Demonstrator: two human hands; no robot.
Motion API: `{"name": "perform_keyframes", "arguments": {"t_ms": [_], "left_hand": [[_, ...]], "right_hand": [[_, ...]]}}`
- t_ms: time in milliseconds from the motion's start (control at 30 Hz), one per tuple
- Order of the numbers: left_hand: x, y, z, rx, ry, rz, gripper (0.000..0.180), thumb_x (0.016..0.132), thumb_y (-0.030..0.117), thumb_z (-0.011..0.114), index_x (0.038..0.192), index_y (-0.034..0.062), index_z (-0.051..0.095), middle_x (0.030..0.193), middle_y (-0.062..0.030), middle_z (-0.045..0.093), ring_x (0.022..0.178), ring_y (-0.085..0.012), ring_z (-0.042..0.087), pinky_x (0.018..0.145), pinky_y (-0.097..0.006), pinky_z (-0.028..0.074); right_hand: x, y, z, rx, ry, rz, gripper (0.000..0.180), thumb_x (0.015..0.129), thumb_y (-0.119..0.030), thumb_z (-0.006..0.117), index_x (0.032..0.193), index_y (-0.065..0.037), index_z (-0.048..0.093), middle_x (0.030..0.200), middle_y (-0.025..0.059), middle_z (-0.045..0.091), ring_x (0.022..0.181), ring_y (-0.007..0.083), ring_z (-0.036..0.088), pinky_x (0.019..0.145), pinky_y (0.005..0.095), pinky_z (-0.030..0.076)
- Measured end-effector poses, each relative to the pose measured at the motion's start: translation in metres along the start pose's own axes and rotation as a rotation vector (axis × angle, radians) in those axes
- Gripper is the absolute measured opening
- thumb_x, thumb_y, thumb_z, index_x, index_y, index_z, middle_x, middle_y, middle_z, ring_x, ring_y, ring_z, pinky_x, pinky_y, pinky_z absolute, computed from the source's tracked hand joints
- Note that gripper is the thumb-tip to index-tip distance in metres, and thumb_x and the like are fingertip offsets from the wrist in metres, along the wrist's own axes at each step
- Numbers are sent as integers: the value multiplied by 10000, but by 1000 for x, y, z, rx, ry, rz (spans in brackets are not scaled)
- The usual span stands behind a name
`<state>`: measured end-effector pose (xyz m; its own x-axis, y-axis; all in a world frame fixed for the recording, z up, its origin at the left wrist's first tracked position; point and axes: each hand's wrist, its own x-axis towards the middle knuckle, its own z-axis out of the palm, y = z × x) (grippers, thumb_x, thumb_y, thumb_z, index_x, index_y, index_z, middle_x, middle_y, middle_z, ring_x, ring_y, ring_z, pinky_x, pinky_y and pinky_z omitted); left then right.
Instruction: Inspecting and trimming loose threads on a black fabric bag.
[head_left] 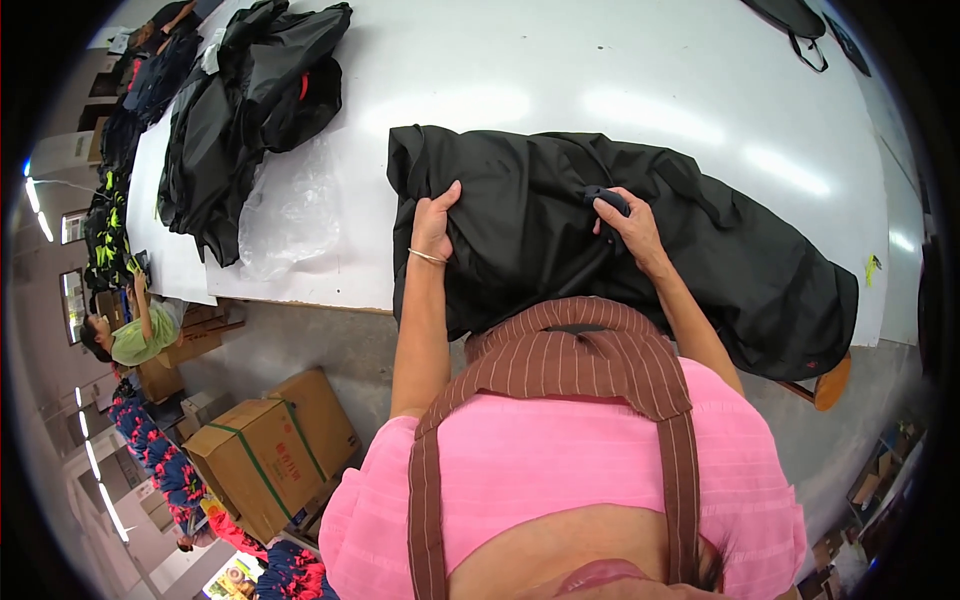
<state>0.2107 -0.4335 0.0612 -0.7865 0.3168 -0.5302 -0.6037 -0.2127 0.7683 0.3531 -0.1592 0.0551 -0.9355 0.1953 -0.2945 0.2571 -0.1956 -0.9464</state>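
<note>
Much black fabric (520, 190) lies on the white surface (470, 60); the right hand (632, 226) grasps a dark tool (607, 199), the left hand (432, 226) touches cloth, grip unclear. Red printing (292, 468) marks a brown carton (240, 460).

The table (450, 60) has a white, smooth, glossy top that reflects the lights as bright streaks. The black cover (520, 180) on it is tightly woven, synthetic-looking cloth, creased, with a low satin sheen. The dark hand tool (610, 200) above the table, partly hidden, appears to be matt plastic. At the table's left, the clear bag (290, 215) is thin, crumpled, glossy plastic film; the adjoining black heap (215, 130) is wrinkled, slightly shiny cloth. Off the table's near-left side, the carton (250, 460) is matt brown cardboard. Under its near-right edge, the stool (832, 385) is smooth, varnished-looking wood.
</note>
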Motion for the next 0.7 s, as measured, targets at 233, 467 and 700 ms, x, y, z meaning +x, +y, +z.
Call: {"name": "perform_keyframes", "arguments": {"t_ms": [233,467,700], "left_hand": [[-26,63,12,1307,65,-172,508,853,459,632,866,-45,694,772,-128,704,730,-239,680,680,-315,517],[-51,46,77,1364,-26,639,314,867,370,627,981,80,667,940,-105,653,911,-280,630,826,-387,484],[14,-12,24,2061,-196,740,630,779,403,695,1359,388,450,1539,30,251,1417,-275,211,1090,-603,178]], "right_hand": [[-8,-3,-9,241,202,11,260,897,-256,640,1005,-20,626,706,35,619,595,90,596,484,217,428],[-24,-8,-41,315,482,70,268,886,-271,646,981,-22,625,772,34,624,597,109,610,475,229,431],[-33,2,-40,304,361,78,236,906,-268,630,976,-43,612,801,13,621,617,97,607,486,228,435]]}}
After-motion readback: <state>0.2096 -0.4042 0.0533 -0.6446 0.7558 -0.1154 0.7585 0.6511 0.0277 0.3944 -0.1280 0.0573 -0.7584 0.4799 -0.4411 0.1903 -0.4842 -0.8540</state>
